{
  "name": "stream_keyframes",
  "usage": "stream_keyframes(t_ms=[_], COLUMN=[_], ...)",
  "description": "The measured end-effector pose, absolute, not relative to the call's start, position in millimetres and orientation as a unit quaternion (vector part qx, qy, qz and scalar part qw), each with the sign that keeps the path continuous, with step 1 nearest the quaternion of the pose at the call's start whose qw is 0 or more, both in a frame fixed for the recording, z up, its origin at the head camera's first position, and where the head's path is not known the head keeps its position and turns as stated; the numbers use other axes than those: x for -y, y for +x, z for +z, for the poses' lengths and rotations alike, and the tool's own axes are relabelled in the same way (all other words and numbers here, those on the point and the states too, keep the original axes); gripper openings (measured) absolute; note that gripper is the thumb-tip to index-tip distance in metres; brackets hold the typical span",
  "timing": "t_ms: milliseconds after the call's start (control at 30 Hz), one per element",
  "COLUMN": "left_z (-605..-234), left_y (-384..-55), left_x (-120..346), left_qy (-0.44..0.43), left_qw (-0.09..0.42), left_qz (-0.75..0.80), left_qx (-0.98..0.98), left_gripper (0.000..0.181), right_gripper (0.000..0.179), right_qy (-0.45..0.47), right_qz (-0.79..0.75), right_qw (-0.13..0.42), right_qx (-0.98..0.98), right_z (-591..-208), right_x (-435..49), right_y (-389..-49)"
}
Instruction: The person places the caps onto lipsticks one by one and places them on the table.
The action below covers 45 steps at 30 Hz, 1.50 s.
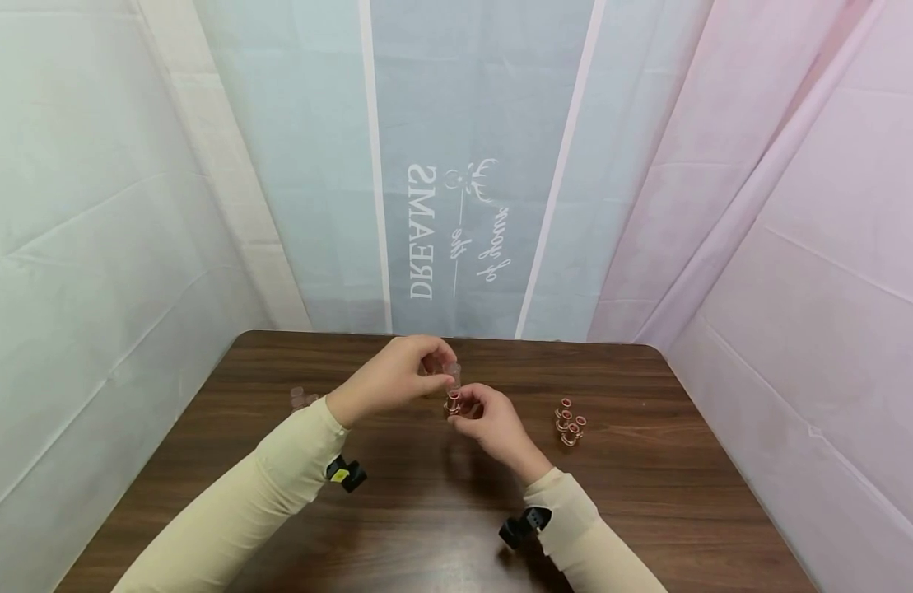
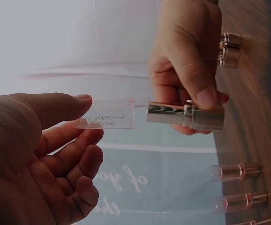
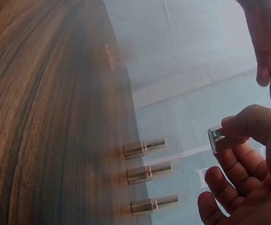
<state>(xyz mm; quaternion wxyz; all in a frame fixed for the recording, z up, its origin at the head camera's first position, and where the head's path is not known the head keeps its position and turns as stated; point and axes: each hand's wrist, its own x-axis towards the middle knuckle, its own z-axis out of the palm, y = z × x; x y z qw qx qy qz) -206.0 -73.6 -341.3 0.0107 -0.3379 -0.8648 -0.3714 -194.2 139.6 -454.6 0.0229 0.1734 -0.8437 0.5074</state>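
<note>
My left hand (image 1: 400, 371) pinches a clear lipstick cap (image 2: 112, 115) with lettering on it between thumb and index finger, the other fingers loosely curled. Facing it, my right hand (image 1: 493, 420) grips a shiny gold lipstick tube (image 2: 187, 116) by its side. In the left wrist view a narrow gap shows between the cap's end and the tube's top. The two line up over the table, cap above tube in the head view. The right wrist view has the tube's base (image 3: 213, 140) poking out past the thumb.
Several gold tubes (image 1: 567, 422) stand uncapped in a cluster on the table's right. Clear caps (image 1: 298, 399) lie at the left, partly behind the left arm. Capped lipsticks (image 3: 147, 149) stand in a row towards the back edge. Curtains (image 1: 471, 82) hang behind the table.
</note>
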Motion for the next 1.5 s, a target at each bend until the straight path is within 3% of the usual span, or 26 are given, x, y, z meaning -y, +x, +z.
stream_keyframes(t_ms=[633,1200,1500], left_z=[-342.3,-352.7,-355.2], left_y=[-204.7,-211.8,-214.3], left_x=[68.8,67.3,67.7], left_qy=[-0.322,-0.349,-0.364], left_qw=[0.015,-0.027,-0.024], left_qz=[-0.350,-0.344,-0.338], left_qx=[0.880,0.871,0.867], left_gripper=[0.015,0.010,0.009], right_gripper=[0.022,0.020,0.018], right_qy=[0.173,0.177,0.177], right_qz=[0.503,0.505,0.518], right_qw=[0.038,0.064,0.056], right_qx=[0.846,0.843,0.835], right_z=[-457.3,-446.6,-445.4], right_x=[-137.2,-137.3,-135.8], right_y=[-192.3,-187.7,-185.1])
